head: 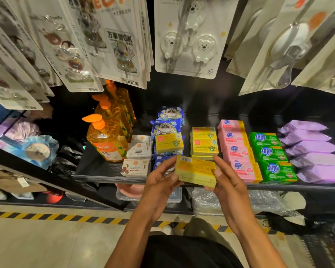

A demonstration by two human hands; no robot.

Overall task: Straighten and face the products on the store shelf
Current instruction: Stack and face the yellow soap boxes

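Yellow cardboard box (195, 171), flat, rectangular

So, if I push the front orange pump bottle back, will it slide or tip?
The front orange pump bottle looks full of liquid, so probably heavy for its size. It stands tall with a pump on top, so a high push may tip it; a low push likely slides it. Its glossy plastic may be slippery.

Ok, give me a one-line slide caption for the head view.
Left grip and right grip hold a yellow soap box, barcode up, before the yellow soap stack on the shelf.
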